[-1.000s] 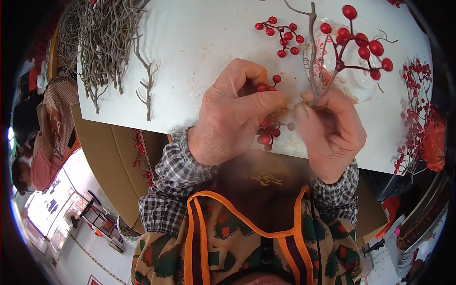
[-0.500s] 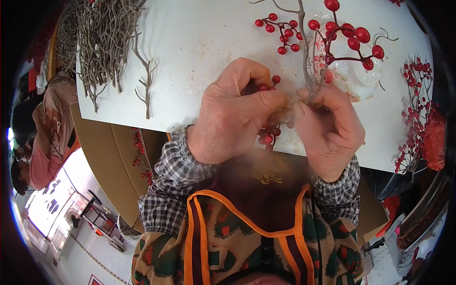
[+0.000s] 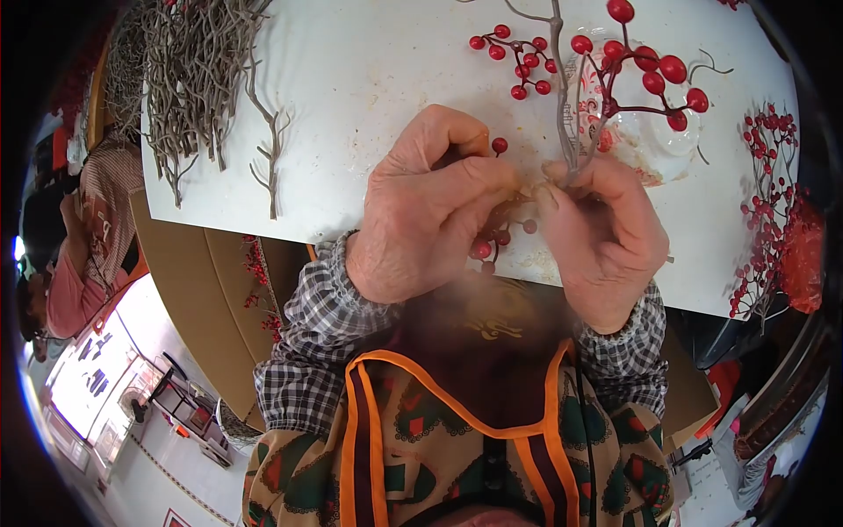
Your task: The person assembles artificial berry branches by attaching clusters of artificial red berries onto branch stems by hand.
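My right hand (image 3: 610, 237) pinches the lower end of a grey-brown branch (image 3: 562, 97) that stretches toward the table's far side. Red berry clusters (image 3: 654, 82) spread from the branch on both sides. My left hand (image 3: 421, 206) is closed, thumb and finger pressed together at the branch's end, fingertips almost meeting those of my right hand. A small cluster of red berries (image 3: 481, 249) shows beneath and beside my left fingers, partly hidden by them. The exact contact between fingertips and stem is too small to make out.
Bare twigs (image 3: 189, 88) are piled at the white table's (image 3: 325, 114) left, with a single twig (image 3: 272, 167) beside them. A clear plastic piece (image 3: 672, 145) lies behind the right hand. Finished-looking berry branches (image 3: 768, 202) lie at the right edge. A person (image 3: 75, 281) is at far left.
Both hands have shifted slightly left. The berries by my left fingers have turned and moved, with fewer showing above the thumb. The person at far left has moved a little.
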Demonstrator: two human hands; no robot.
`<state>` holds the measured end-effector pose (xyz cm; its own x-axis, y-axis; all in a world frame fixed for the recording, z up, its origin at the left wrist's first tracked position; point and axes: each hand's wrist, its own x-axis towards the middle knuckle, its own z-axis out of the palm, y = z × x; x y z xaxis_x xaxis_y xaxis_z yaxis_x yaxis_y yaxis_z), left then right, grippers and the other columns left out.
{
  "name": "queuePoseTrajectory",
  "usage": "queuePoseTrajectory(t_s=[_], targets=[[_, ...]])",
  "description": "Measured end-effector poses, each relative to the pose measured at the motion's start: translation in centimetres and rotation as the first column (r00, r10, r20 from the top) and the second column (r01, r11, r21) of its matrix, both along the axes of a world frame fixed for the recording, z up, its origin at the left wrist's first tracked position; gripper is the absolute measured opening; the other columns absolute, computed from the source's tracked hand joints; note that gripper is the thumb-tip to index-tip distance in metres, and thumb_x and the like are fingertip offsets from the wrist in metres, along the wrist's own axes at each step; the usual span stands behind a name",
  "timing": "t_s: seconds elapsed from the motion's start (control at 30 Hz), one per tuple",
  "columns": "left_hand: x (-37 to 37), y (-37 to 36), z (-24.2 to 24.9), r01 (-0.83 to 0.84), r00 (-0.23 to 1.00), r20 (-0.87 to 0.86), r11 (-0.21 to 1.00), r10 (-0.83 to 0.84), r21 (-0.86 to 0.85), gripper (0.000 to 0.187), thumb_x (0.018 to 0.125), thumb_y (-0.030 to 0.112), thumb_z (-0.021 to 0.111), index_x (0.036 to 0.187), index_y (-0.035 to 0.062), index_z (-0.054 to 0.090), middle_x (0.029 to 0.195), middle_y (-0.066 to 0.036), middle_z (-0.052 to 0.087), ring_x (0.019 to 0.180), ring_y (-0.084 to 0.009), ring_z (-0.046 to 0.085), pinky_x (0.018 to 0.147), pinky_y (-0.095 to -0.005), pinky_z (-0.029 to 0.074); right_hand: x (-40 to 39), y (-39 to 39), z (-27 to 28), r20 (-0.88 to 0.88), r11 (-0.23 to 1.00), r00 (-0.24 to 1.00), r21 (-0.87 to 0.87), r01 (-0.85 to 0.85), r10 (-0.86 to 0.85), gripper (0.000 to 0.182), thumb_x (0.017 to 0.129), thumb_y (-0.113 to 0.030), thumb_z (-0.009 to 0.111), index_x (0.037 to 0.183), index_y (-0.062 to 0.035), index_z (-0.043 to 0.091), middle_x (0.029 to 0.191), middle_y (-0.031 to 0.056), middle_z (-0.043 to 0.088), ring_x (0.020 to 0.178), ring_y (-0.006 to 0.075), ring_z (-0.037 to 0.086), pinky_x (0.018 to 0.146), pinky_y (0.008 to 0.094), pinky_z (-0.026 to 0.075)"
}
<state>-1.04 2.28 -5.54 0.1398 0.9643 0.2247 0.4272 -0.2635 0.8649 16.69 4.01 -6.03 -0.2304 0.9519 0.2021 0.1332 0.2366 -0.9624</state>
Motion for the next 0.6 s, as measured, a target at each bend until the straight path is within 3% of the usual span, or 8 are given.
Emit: queuePoseTrajectory(t_s=[0.27, 0.37, 0.47, 0.6], targets=[[-0.11, -0.11, -0.36, -0.007, 1.000, -0.001, 0.999, 0.007, 0.033, 0.014, 0.078, -0.002, 0.067, 0.092, 0.0009, 0.066, 0.092, -0.008, 0.050, 0.077, -0.0167, 0.051, 0.066, -0.0267, 0.043, -0.59, -0.22, -0.05, 0.039, 1.000, 0.999, 0.001, 0.030, -0.030, 0.019, 0.080, -0.001, 0.070, 0.095, -0.0014, 0.057, 0.080, 0.0063, 0.059, 0.062, 0.0133, 0.056, 0.057, 0.0243, 0.046], [-0.08, -0.20, -0.33, -0.018, 1.000, 0.008, 0.999, 0.018, 0.035, 0.015, 0.078, -0.002, 0.067, 0.092, 0.0006, 0.066, 0.092, -0.008, 0.050, 0.077, -0.0170, 0.051, 0.066, -0.0268, 0.043, -0.51, 0.04, -0.26, 0.095, 0.993, 0.995, 0.116, 0.005, -0.016, 0.019, 0.080, 0.000, 0.069, 0.094, -0.0012, 0.057, 0.080, 0.0066, 0.060, 0.063, 0.0140, 0.056, 0.057, 0.0248, 0.046], [0.03, -0.29, -0.25, -0.039, 0.999, 0.023, 0.999, 0.038, 0.023, 0.014, 0.077, -0.003, 0.067, 0.091, 0.0003, 0.065, 0.092, -0.008, 0.051, 0.077, -0.0174, 0.051, 0.066, -0.0269, 0.043, -0.54, -0.06, -0.02, 0.087, 0.996, 0.996, 0.090, 0.003, -0.011, 0.019, 0.080, 0.000, 0.070, 0.094, -0.0010, 0.057, 0.079, 0.0069, 0.060, 0.063, 0.0149, 0.057, 0.057, 0.0252, 0.046], [0.06, -0.41, -0.31, -0.052, 0.998, 0.044, 0.999, 0.052, -0.002, 0.014, 0.078, -0.004, 0.066, 0.091, 0.0001, 0.065, 0.092, -0.009, 0.051, 0.077, -0.0176, 0.051, 0.066, -0.0271, 0.044, -0.79, 0.11, -0.12, 0.116, 0.983, 0.993, 0.182, -0.006, -0.016, 0.019, 0.079, 0.000, 0.070, 0.094, -0.0010, 0.058, 0.080, 0.0069, 0.061, 0.063, 0.0156, 0.058, 0.056, 0.0258, 0.047]])
